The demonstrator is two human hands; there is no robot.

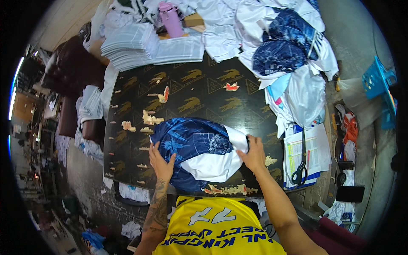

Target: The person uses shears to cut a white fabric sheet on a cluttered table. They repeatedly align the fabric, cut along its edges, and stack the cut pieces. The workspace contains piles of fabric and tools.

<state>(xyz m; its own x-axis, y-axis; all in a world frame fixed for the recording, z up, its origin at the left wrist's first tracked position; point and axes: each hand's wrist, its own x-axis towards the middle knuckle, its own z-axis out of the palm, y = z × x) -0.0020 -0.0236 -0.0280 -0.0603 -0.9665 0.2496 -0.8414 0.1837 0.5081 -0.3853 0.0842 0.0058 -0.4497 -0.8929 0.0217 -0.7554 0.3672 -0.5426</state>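
A navy garment with pale blue print (187, 136) and a white panel (211, 166) lies bunched on the worn black tabletop (191, 97). My left hand (163, 159) rests at the garment's left edge, thumb and fingers spread apart. My right hand (254, 151) grips the white fabric at the right end, thumb on top and fingers curled at the edge.
Stacked pale sheets (125, 46), a pink bottle (171, 20) and piled white-and-navy garments (284, 42) cover the back. Black scissors (301, 165) lie on papers (314, 146) at right, near a blue basket (374, 76). A dark maroon chair (68, 68) stands at left.
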